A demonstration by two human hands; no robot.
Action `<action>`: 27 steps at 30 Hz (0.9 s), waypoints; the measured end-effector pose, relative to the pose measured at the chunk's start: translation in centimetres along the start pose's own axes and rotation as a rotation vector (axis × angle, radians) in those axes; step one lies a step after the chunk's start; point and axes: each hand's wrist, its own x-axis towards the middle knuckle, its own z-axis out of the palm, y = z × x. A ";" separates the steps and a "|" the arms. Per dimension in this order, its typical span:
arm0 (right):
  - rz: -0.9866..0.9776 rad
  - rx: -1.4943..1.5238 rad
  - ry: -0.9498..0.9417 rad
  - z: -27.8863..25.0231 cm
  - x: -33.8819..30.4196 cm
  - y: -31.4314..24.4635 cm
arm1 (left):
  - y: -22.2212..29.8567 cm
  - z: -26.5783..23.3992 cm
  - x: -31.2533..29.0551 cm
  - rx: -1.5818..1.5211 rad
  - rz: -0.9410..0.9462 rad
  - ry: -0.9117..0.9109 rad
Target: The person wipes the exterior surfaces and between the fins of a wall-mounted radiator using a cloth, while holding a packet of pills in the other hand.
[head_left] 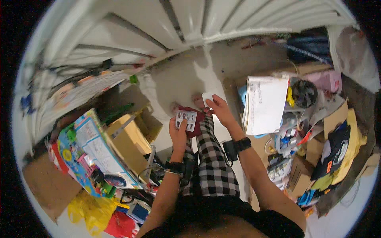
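Note:
My left hand (178, 131) is closed on a pale card (192, 116) that bears several small dark shapes; whether these are printed or attached, I cannot make out. The thumb lies across the card's front. To its right, my right hand (219, 108) pinches a small plain white card (206, 98) between thumb and fingers. The two cards are apart. Below and behind the left card shows something dark red (194, 132), partly hidden. My legs in checkered trousers (216, 170) stretch beneath both hands, with my bare feet partly visible beyond.
On the right, a stack of white paper (266, 105) lies beside a small black fan (304, 93) among boxes and bags. To the left stand an open cardboard box (129, 139) and a colourful board (97, 146). Yellow plastic bags (89, 210) lie at lower left. White ridged panels (190, 23) rise ahead.

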 end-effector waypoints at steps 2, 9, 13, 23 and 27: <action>-0.075 -0.088 -0.107 1.8 -1.0 -2.1 | 3.0 -0.6 -1.2 0.033 0.085 0.030; -0.129 -0.097 -0.335 8.5 -4.9 -10.9 | 13.0 -5.8 -4.3 -0.059 0.425 0.173; -0.119 -0.183 -0.337 10.3 -5.4 -11.8 | 18.1 -9.3 -7.5 -0.143 0.494 0.263; -0.421 -0.462 -0.518 21.6 -5.7 -16.6 | 21.8 -19.6 -6.4 -0.162 0.669 0.548; -0.557 -0.642 -0.523 26.5 -4.7 -18.1 | 22.5 -22.6 -4.3 -0.154 0.650 0.434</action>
